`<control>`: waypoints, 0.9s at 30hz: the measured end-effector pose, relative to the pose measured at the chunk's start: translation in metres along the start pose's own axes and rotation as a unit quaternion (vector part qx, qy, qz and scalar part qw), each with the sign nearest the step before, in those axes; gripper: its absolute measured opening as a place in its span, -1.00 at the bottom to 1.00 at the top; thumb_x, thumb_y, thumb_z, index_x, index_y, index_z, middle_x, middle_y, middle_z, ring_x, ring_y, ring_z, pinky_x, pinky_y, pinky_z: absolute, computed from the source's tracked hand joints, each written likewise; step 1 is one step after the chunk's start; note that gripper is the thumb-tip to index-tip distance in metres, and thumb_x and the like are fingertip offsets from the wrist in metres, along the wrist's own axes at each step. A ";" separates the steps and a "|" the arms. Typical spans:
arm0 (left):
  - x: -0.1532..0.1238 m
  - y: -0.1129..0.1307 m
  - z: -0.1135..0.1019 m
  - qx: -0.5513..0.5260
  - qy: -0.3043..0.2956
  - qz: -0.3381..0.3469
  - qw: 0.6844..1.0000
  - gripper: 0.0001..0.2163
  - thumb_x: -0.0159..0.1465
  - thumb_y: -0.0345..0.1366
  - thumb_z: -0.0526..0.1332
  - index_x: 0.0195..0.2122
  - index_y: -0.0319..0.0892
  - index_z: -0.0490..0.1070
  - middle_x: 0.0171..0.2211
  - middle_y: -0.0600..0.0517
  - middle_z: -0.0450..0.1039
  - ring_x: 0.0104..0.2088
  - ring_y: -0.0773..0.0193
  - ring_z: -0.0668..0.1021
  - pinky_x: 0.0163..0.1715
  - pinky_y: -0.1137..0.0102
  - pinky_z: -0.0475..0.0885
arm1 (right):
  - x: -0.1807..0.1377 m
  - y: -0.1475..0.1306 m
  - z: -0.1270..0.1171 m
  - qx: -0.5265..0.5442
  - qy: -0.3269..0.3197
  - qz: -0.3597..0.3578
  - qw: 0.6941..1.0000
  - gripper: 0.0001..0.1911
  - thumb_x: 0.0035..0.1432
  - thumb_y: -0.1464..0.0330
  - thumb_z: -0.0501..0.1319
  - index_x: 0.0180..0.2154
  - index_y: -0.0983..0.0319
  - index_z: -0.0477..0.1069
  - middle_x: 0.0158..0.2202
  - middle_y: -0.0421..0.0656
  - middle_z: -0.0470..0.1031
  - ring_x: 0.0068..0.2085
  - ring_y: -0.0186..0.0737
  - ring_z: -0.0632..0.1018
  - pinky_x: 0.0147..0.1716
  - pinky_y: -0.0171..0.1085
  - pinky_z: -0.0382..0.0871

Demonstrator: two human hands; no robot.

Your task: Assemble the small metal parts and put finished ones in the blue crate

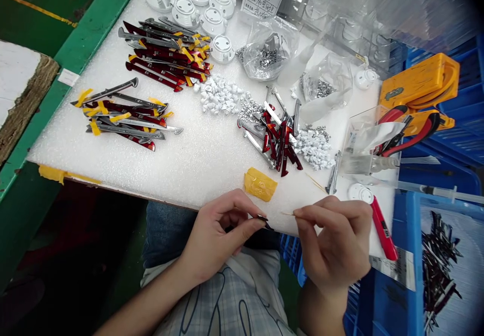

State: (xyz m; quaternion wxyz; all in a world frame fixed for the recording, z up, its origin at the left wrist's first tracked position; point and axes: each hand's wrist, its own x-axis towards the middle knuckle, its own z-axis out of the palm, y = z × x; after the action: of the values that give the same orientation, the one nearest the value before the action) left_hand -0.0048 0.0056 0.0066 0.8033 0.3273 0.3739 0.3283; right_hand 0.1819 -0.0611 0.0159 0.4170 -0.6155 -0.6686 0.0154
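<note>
Here, at the surface's near edge: left hand pinching small dark piece between thumb and forefinger, its end toward right hand. Right fingertips closed on thin stick, tip near piece, apart. Yellow patch just beyond.

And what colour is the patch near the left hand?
Yellow; the patch shows in the head view.
</note>
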 end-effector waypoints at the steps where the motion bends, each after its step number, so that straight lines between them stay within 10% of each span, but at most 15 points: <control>1: 0.000 0.000 -0.001 -0.006 0.001 -0.006 1.000 -0.87 0.23 -0.44 0.58 -0.35 -0.19 0.66 -0.44 0.16 0.52 -0.68 0.56 0.36 -0.73 0.67 0.25 | 0.000 0.003 0.002 -0.006 0.004 0.006 1.000 -0.77 0.47 0.61 0.31 -0.07 0.16 0.58 -0.22 -0.22 0.34 -0.27 -0.27 0.45 -0.33 -0.20 0.41; 10: -0.001 -0.002 -0.007 -0.097 -0.013 -0.018 0.995 -0.67 0.29 -0.08 0.70 -0.31 -0.17 0.66 -0.36 0.12 0.64 -0.70 0.66 0.28 -0.73 0.73 0.19 | 0.006 0.012 0.013 0.012 -0.003 0.036 0.999 -0.79 0.52 0.57 0.31 -0.06 0.12 0.54 -0.34 -0.29 0.42 -0.38 -0.28 0.40 -0.40 -0.23 0.28; 27: -0.001 -0.001 -0.007 -0.042 -0.001 -0.004 0.999 -0.68 0.30 -0.07 0.68 -0.33 -0.16 0.67 -0.37 0.15 0.55 -0.70 0.65 0.24 -0.75 0.69 0.11 | -0.011 0.022 -0.003 -0.089 0.046 0.112 0.989 -0.95 0.49 0.34 0.43 -0.06 0.12 0.69 -0.14 -0.15 0.55 -0.15 -0.16 0.60 -0.22 -0.20 0.48</control>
State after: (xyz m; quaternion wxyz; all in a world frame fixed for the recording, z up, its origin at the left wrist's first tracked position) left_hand -0.0112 0.0059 0.0024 0.8180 0.2918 0.3605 0.3401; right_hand 0.1999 -0.0666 -0.0002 0.3869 -0.7210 -0.5742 -0.0260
